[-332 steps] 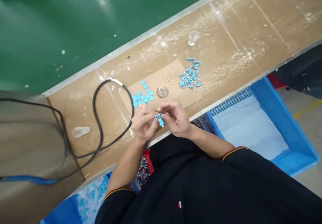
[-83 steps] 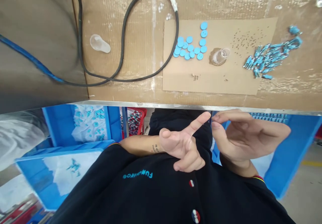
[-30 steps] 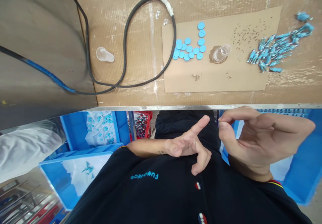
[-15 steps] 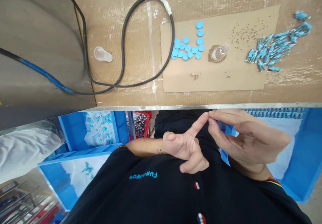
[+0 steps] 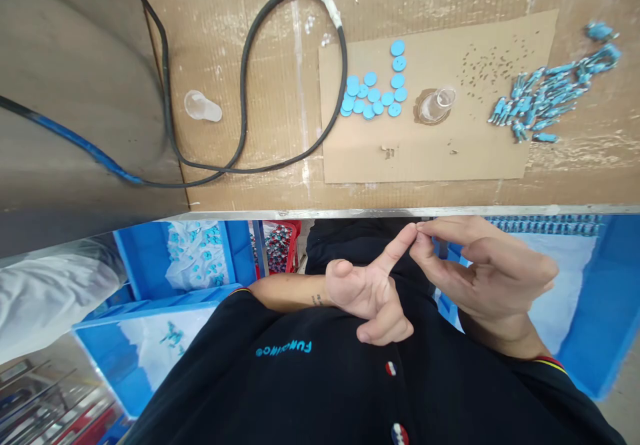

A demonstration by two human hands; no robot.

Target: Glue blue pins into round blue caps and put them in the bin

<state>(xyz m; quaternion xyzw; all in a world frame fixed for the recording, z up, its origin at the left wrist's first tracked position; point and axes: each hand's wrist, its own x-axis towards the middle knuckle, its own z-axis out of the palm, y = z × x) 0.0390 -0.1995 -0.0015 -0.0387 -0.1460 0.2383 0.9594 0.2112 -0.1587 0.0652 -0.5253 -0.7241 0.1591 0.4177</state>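
Note:
My left hand (image 5: 370, 295) is turned palm up in front of my shirt, its index finger stretched out and the other fingers loosely bent, holding nothing I can see. The tip of that index finger meets the thumb and fingertips of my right hand (image 5: 485, 275), which are pressed together in a pinch. Anything between them is too small to make out. Both hands are just below the front edge of the table (image 5: 360, 215). On the cardboard sheet (image 5: 425, 158) beyond lie several blue discs (image 5: 377, 108), a clear cup (image 5: 444, 98) in a wet stain, and tiny dark specks (image 5: 487, 65).
A pile of small blue figure-like parts (image 5: 543, 98) overlaps the sheet's right side. At left are a looped black cable (image 5: 244, 78) and another clear cup (image 5: 203, 106). Below the table stand blue bins (image 5: 607, 298) and a red basket (image 5: 293, 248). A white sleeve (image 5: 50, 298) shows at far left.
My right hand has shifted slightly left and rolled a little, its pinched fingertips still against my left index fingertip. My left hand is nearly unmoved.

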